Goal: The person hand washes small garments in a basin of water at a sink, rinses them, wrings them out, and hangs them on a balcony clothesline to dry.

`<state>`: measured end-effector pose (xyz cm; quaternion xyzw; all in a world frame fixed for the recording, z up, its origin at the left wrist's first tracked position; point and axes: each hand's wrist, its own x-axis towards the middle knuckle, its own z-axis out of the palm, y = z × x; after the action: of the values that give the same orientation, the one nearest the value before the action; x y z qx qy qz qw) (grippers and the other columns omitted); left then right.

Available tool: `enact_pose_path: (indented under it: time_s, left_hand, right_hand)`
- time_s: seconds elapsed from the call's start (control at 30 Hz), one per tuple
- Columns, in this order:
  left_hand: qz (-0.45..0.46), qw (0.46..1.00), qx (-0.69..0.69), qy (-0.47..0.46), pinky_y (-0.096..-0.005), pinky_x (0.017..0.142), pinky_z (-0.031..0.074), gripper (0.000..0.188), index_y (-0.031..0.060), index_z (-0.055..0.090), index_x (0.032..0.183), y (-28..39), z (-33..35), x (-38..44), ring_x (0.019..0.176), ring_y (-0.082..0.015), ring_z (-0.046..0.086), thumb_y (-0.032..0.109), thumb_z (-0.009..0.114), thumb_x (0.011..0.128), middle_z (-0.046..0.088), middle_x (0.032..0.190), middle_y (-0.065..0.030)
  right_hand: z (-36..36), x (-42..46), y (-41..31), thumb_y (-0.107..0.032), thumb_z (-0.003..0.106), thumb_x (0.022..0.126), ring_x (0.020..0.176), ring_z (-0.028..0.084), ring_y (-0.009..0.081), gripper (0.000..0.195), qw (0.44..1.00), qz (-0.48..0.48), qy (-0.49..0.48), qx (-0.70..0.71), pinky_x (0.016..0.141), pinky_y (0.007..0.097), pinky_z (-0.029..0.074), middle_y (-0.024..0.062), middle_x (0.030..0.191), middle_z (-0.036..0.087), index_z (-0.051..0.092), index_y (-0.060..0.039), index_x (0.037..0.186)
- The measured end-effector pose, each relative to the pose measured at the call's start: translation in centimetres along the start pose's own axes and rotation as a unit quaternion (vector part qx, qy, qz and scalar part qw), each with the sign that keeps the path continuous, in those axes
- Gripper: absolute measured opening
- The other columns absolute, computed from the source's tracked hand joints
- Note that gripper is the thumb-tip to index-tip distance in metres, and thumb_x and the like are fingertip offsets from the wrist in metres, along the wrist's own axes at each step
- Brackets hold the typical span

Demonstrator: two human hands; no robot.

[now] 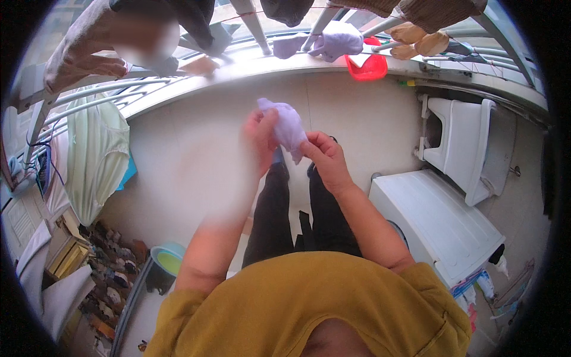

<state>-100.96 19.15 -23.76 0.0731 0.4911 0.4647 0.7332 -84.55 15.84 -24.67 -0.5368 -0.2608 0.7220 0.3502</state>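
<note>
Between my two hands a small lavender cloth (286, 125), perhaps a sock, is held out above the floor. My left hand (264, 129) grips its upper left side, thumb on top. At the lower right end, my right hand (323, 154) pinches the cloth between thumb and fingers. Part of my left forearm is lost in a blur. Ahead, a pair of similar pale lavender pieces (339, 41) hangs on the white metal rack.
Garments hang around the rim, including a pale green piece (98, 156) at left. A red plastic basin (368, 67) sits by the window ledge. To my right stand a white washing machine (437, 223) and a white sink (459, 143). A light-blue basin (167, 256) lies lower left.
</note>
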Motion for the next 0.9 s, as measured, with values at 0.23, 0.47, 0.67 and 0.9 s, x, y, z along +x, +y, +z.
enact_pose_path:
  time_s: [0.23, 0.47, 0.67, 0.9]
  left_hand:
    - [0.032, 0.979, 0.134, 0.149, -0.0288, 0.064, 0.051, 0.035, 0.0015, 0.05, 0.104, 0.2, -0.7, 2.2, 0.078, -0.0181, 0.06, 0.034, 0.051, 0.091, 0.06, 0.089, -0.0085]
    - [-0.333, 0.94, -0.015, -0.08, -0.0353, 0.086, 0.042, 0.061, 0.0016, 0.054, 0.109, -3.4, -0.6, -0.4, 0.093, -0.0219, 0.057, 0.058, 0.04, 0.089, 0.061, 0.097, -0.0112]
    - [-0.167, 0.98, 0.081, -0.068, -0.0281, 0.072, 0.045, 0.027, 0.0006, 0.058, 0.094, -3.1, -0.7, -1.8, 0.086, -0.0131, 0.058, 0.027, 0.054, 0.09, 0.06, 0.085, -0.0043]
    - [-0.054, 0.995, 0.068, 0.05, -0.0264, 0.064, 0.048, 0.026, 0.0044, 0.054, 0.097, -2.8, 1.1, -1.1, 0.071, -0.0109, 0.056, 0.03, 0.048, 0.093, 0.058, 0.083, -0.0042]
  right_hand:
    - [1.2, 0.1, -0.5, -0.02, 0.05, 0.091, 0.073, 0.049, 0.0067, 0.017, 0.981, -0.017, 0.164, 0.105, 0.065, 0.0238, 0.043, -0.0009, 0.079, 0.053, 0.055, -0.0044, 0.092]
    - [0.6, 1.6, -1.0, -0.02, 0.05, 0.089, 0.068, 0.05, 0.0097, 0.015, 0.96, 0.029, 0.167, 0.221, 0.057, 0.024, 0.041, -0.0003, 0.078, 0.052, 0.055, -0.0071, 0.095]
    - [-1.0, 2.6, -0.9, -0.021, 0.05, 0.087, 0.065, 0.053, 0.009, 0.017, 0.978, -0.063, 0.174, -0.095, 0.052, 0.0245, 0.041, -0.0003, 0.07, 0.053, 0.056, -0.0062, 0.093]
    - [-0.8, 3.1, -2.6, -0.026, 0.055, 0.088, 0.063, 0.055, 0.0097, 0.02, 0.978, 0.05, 0.17, 0.113, 0.054, 0.0232, 0.044, 0.0011, 0.076, 0.057, 0.054, -0.0073, 0.094]
